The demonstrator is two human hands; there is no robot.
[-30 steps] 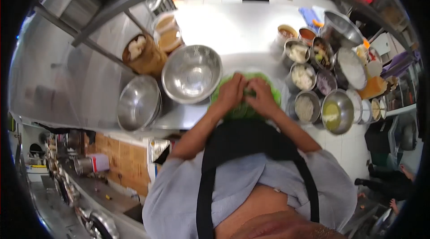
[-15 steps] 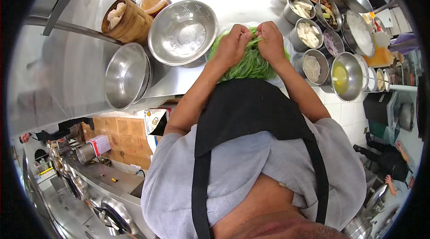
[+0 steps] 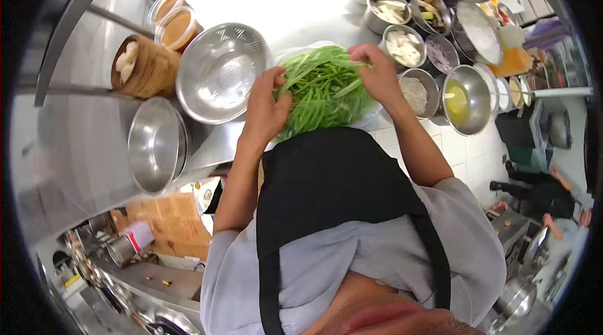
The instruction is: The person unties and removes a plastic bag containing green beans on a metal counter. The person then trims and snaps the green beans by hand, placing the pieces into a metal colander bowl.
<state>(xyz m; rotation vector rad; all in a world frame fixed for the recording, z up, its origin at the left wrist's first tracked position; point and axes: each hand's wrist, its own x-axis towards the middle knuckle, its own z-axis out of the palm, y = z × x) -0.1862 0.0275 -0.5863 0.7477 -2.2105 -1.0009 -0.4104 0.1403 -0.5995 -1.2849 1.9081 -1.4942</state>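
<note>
The green leaves (image 3: 320,99) were laid on the shiny table (image 3: 301,17), between the bowl with little holes (image 3: 213,83) and a pot of white strips (image 3: 432,91). The hands were held apart: the left hand's (image 3: 265,109) fingers were parted beside the leaves, but whether any were pinched by the right hand (image 3: 380,77) could not be told.

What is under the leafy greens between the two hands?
Thin clear plastic shows at the edges of the leafy greens, with the steel worktop beyond. Whatever lies beneath the pile's middle is hidden by the greens.
</note>
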